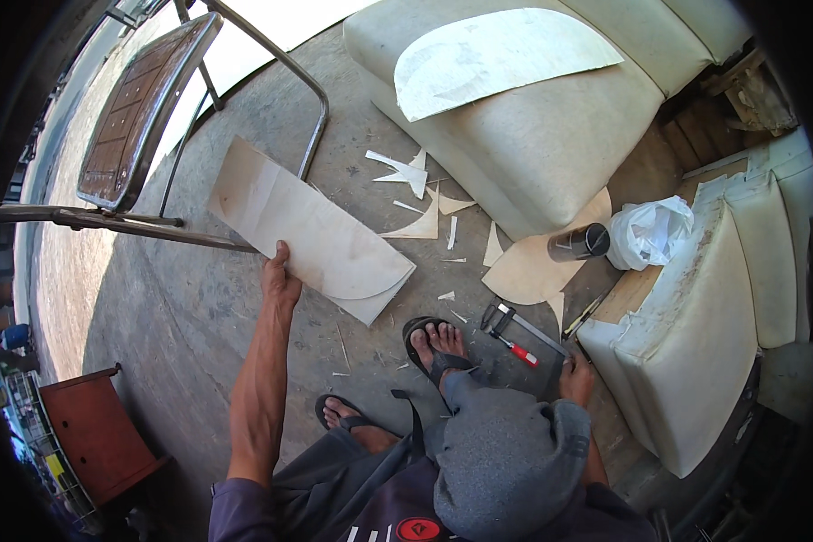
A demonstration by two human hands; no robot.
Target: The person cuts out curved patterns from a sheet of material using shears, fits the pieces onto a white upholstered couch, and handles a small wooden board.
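Left hand gripping the near edge of a pale sheet, extending ahead of it; right hand beside a red-handled clamp, its grip not discernible. Offcuts lie ahead, between the hands; a metal-framed chair, beyond the left hand, crowds the sheet; cream upholstery flanks the right hand, whose forearm a grey cap partly screens

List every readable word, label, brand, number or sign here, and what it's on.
No text is readable.
Dark shirt: red badge with a dark emblem; any lettering too small.
Red clamp handle: any print too small.
Pale sheet in left hand: no lettering visible.
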